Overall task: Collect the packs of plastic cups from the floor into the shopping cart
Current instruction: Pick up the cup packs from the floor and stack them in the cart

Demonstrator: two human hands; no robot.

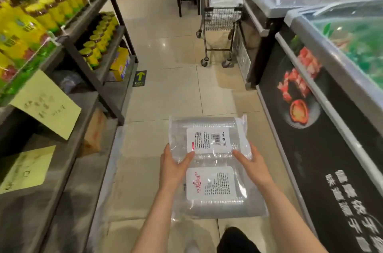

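Clear plastic film wraps both packs of cups [209, 166], so they look light, a little soft and slippery. You hold them in the air above the floor [165, 95], one behind the other. Your left hand [173, 166] and right hand [251, 166] press on the two sides where the packs meet; each grip is closed on the film, fingers on top. I think a hold lower, under the packs, is safer, because the film can slide. The shopping cart [219, 22] stands far ahead beside the freezer [323, 91] and already carries white packs. The aisle between the shelf [99, 78] and the freezer is open for walking.
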